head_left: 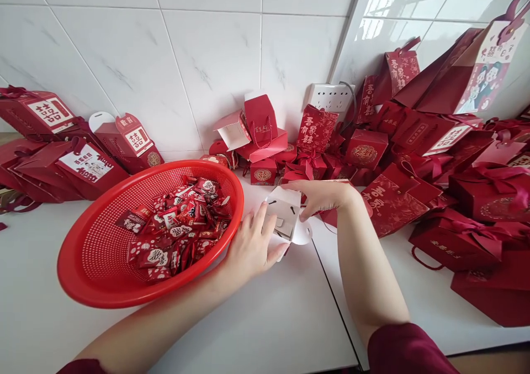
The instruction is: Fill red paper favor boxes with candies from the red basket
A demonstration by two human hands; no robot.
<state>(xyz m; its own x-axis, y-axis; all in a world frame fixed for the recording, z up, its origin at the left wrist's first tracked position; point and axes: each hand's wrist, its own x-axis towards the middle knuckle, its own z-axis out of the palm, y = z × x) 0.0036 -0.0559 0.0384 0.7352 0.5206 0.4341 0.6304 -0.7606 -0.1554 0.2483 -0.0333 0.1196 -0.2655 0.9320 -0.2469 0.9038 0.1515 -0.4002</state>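
Observation:
Between my two hands stands a small paper gift box (285,211), its top open and its white inside facing me. Dark cord ends show on the inner walls, and a rounded white flap sticks out at the lower right. My left hand (254,241) grips the box's left side, fingers at the rim and thumb at the near side. Around the far right side curls my right hand (325,197), its fingertips partly hidden behind the box. Just left of my left hand, a red plastic basket (89,252) holds many red-wrapped candies (180,230).
Red gift boxes (70,161) are piled at the left. More boxes (265,136) stand against the tiled wall, below a white power strip (331,96). A large heap of red boxes (459,241) covers the right side. A dark seam crosses the white table (265,330).

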